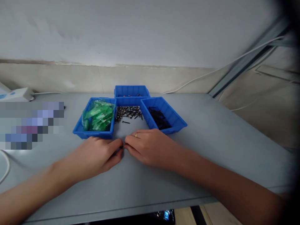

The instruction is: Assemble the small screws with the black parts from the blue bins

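My left hand [100,154] and my right hand [152,147] meet fingertip to fingertip just above the grey table, in front of the bins. Both are closed in a pinch around a small dark piece [121,147], mostly hidden by the fingers, so its kind is unclear. Beyond them lies a loose pile of screws [130,112], dark and brassy, with a single dark screw [126,122] apart on the near side. A blue bin [93,134] of green plastic packets [100,115] is by my left hand. Behind my right hand, another blue bin [174,117] contains dark screws [158,117].
A third blue bin [131,101] with small metal pieces stands at the back. A white power strip [20,94] and a blurred-out patch [32,125] are at the left. A white cable [199,78] runs by the metal frame [239,62] at right.
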